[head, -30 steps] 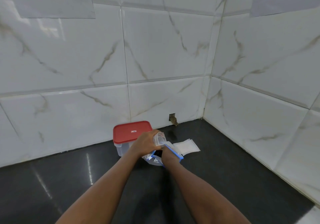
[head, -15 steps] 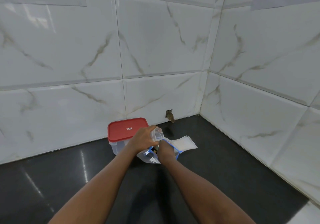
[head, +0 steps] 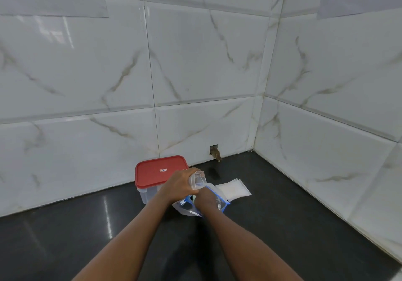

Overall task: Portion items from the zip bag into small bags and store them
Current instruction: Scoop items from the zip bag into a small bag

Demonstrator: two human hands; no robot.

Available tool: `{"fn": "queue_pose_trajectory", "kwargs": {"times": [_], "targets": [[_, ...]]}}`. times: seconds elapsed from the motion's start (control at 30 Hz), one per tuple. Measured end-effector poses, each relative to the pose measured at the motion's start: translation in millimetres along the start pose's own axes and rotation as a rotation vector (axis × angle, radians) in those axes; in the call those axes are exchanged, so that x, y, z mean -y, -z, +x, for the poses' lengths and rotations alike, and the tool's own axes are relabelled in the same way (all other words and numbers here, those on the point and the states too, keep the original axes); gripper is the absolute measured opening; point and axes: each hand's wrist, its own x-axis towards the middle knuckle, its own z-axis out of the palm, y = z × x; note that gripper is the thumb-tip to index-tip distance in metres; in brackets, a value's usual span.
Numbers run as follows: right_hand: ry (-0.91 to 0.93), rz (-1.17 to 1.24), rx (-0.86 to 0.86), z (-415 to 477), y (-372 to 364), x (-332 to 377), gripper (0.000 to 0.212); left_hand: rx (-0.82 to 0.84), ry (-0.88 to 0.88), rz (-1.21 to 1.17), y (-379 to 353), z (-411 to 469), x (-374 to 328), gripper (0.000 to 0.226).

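My left hand (head: 178, 186) grips a small clear bag (head: 197, 180), its open mouth held up just above the zip bag. The zip bag (head: 220, 202) is clear with a blue zip edge and dark print, and it lies on the black counter (head: 272, 226). My right hand (head: 205, 198) reaches down into the mouth of the zip bag. Its fingers are hidden inside, so what they touch is not visible. A flat stack of empty small bags (head: 233, 190) lies just right of the zip bag.
A clear box with a red lid (head: 161, 171) stands shut behind my left hand, against the back wall. White marble tile walls meet in a corner at the back right. A small hole (head: 214, 151) sits low in the back wall.
My head has tilted a little, shifting the view. My right hand stays inside the zip bag and my left hand keeps hold of the small bag in the same spot.
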Motion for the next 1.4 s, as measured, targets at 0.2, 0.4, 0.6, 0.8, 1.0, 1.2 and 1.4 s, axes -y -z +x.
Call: {"fn": "queue_pose_trajectory", "kwargs": {"times": [0.2, 0.4, 0.6, 0.8, 1.0, 1.2, 1.4], "targets": [[-0.2, 0.322, 0.063, 4, -5, 11, 0.035, 0.013, -0.006, 0.018, -2, 2, 3, 0.051], [-0.298, 0.56, 0.15, 18, -9, 11, 0.025, 0.009, 0.018, 0.025, 0, 1, 5, 0.052], [-0.318, 0.608, 0.133, -17, 21, 24, 0.017, -0.028, 0.061, 0.022, -11, 1, 1, 0.053], [-0.046, 0.21, -0.078, -32, 30, 6, 0.02, -0.091, 0.166, 0.109, -27, 7, -12, 0.055], [0.042, -0.055, -0.157, -45, 41, -6, 0.031, -0.117, 0.271, 0.231, -31, 7, -20, 0.054], [0.043, 0.027, -0.298, -61, 66, -15, 0.029, -0.145, 0.348, 0.114, -29, 1, -29, 0.058], [0.009, 0.047, -0.422, -68, 97, -17, 0.031, -0.171, 0.427, 0.075, -26, -8, -33, 0.062]]}}
